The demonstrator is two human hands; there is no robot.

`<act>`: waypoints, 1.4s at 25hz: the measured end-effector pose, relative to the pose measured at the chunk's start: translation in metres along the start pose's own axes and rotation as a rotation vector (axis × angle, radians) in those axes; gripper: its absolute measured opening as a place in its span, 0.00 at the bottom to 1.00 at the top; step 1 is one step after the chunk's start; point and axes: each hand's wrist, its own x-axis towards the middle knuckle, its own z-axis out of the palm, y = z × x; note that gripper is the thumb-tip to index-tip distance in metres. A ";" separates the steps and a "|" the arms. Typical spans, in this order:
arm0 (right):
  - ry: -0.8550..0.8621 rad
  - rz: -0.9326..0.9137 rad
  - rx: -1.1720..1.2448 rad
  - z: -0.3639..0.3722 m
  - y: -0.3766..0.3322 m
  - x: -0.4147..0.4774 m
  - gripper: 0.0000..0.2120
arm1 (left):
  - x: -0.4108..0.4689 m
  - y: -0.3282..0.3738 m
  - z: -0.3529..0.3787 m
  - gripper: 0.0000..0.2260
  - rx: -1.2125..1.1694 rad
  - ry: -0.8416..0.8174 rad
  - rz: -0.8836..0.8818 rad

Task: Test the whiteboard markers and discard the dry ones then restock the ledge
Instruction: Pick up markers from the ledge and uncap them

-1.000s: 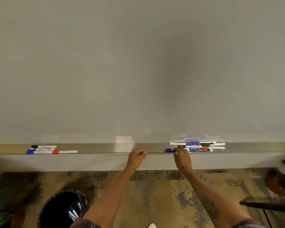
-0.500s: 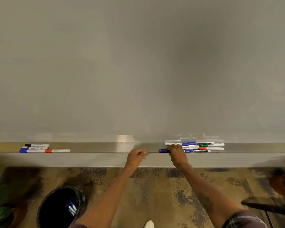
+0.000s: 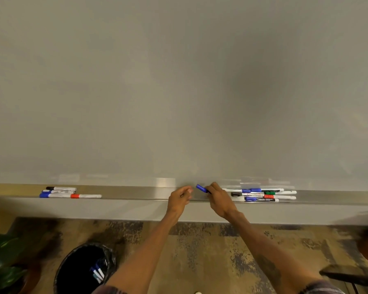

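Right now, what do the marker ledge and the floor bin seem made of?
The long grey ledge looks like brushed metal, perhaps aluminium: dull sheen, a bright reflection. The round black bin shows a glossy plastic liner, wrinkled at the rim; its wall is hidden.

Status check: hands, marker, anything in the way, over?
Right hand grips blue-capped marker, tilted above the ledge. Left hand curled, empty, close beside it. Marker capped. Nothing in the way.

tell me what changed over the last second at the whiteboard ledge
The right hand took hold of the blue-capped marker from the right-hand pile of markers and lifted it off the metal ledge, cap tilted toward the left hand, which rose slightly from the ledge's edge. The left group of markers and the black bin stayed put.
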 end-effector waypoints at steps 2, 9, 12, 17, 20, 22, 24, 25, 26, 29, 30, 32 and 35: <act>-0.012 -0.037 0.228 -0.005 -0.034 0.007 0.12 | -0.002 0.013 -0.006 0.11 -0.114 0.020 -0.003; -0.029 0.072 0.653 -0.015 -0.136 0.013 0.15 | -0.019 0.049 -0.058 0.12 -0.346 0.102 0.079; 0.070 0.050 0.551 -0.012 -0.171 0.016 0.18 | -0.033 0.065 -0.074 0.12 -0.432 0.094 0.096; 0.216 0.091 0.371 -0.018 -0.224 0.020 0.17 | -0.040 0.090 -0.095 0.11 -0.527 0.146 0.158; 0.262 0.119 0.266 -0.024 -0.248 0.024 0.19 | -0.041 0.103 -0.105 0.12 -0.589 0.191 0.153; 0.277 0.124 0.242 -0.027 -0.258 0.026 0.20 | -0.042 0.110 -0.111 0.11 -0.615 0.187 0.158; 0.283 0.118 0.215 -0.030 -0.267 0.027 0.20 | -0.047 0.117 -0.117 0.10 -0.624 0.185 0.163; 0.284 0.120 0.206 -0.031 -0.270 0.027 0.20 | -0.048 0.120 -0.120 0.10 -0.624 0.186 0.168; 0.282 0.128 0.204 -0.033 -0.273 0.028 0.21 | -0.049 0.123 -0.121 0.10 -0.625 0.186 0.174; 0.275 0.147 0.209 -0.038 -0.283 0.028 0.21 | -0.051 0.129 -0.125 0.11 -0.626 0.189 0.184; 0.273 0.151 0.209 -0.041 -0.285 0.027 0.21 | -0.052 0.131 -0.125 0.10 -0.631 0.188 0.184; 0.273 0.146 0.188 -0.045 -0.287 0.027 0.21 | -0.054 0.135 -0.127 0.10 -0.653 0.180 0.179; 0.279 0.131 0.174 -0.052 -0.292 0.025 0.20 | -0.058 0.142 -0.127 0.10 -0.658 0.173 0.178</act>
